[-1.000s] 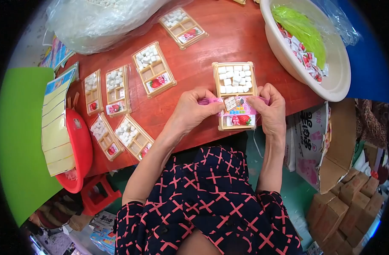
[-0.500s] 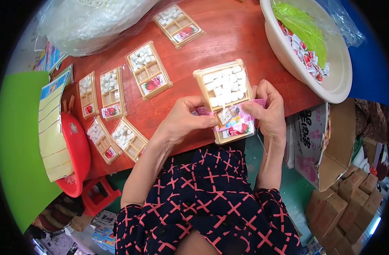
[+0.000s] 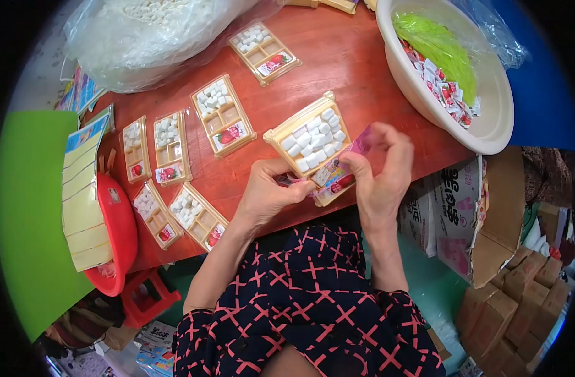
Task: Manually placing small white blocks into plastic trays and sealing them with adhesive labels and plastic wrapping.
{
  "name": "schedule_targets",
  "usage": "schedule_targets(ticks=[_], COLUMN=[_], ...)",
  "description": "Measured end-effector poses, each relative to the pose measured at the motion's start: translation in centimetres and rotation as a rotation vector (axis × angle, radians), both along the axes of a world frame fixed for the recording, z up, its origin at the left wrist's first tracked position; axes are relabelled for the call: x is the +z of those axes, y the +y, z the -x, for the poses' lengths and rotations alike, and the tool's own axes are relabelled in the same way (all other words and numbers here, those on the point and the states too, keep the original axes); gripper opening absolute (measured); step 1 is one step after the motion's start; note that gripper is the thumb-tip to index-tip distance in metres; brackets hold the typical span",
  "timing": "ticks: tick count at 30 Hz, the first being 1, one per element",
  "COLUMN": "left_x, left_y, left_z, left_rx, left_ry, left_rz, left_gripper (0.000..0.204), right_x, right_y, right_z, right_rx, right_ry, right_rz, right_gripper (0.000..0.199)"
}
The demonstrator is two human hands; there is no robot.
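Observation:
A beige plastic tray (image 3: 317, 143) of white marshmallow-like pieces is held tilted over the table's near edge. Around its lower part lies a pink printed band (image 3: 331, 174), whose right end (image 3: 363, 139) stands up off the tray. My left hand (image 3: 267, 188) is closed on the tray's left side, thumb over the band. At the right side, my right hand (image 3: 384, 173) has its thumb against the band and its fingers curled apart from the thumb, slightly blurred. A red strawberry-print packet (image 3: 344, 182) partly shows in the tray's lower end.
Several similar filled trays (image 3: 223, 116) lie on the red table (image 3: 287, 100). A cream basin (image 3: 488, 135) holds small packets and a green bag. A big clear bag (image 3: 136, 50) of white pieces is at far left, a red basin (image 3: 119, 232) nearer. An open carton (image 3: 504, 213) stands right.
The tray has tilted and shifted slightly left. My right hand's fingers have spread from the band, and the band's right end now stands up.

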State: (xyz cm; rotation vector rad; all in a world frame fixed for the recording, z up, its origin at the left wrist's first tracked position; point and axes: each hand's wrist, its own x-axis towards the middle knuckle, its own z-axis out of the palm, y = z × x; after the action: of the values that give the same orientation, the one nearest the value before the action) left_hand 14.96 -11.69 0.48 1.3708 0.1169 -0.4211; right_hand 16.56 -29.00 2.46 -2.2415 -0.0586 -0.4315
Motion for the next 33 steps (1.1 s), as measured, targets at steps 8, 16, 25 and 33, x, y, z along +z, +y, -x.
schedule_targets(ticks=[8,16,25,33], left_x=[1.4,4.5,2.2,2.0], left_y=[0.0,-1.0,-2.1,-2.9], left_z=[0.7,2.3,2.3,2.3], left_rx=[0.029,-0.100,0.208,0.290], left_ry=[-0.021,-0.561,-0.211,-0.652], left_rz=[0.038,-0.220,0.129,-0.341], left_gripper=[0.023,0.033,0.017,0.022], right_x=[-3.0,-5.1,-5.5,-5.2], right_y=[-1.1,-1.1,2.1,3.7], right_z=[0.5,-0.4,-0.4,-0.6], right_rx=[0.347,0.869,1.076,0.716], right_ry=[0.344,0.173,0.165,0.050], right_rz=[-0.883,-1.591,-1.581,-1.484], right_gripper=[0.024,0.013,0.015,0.014])
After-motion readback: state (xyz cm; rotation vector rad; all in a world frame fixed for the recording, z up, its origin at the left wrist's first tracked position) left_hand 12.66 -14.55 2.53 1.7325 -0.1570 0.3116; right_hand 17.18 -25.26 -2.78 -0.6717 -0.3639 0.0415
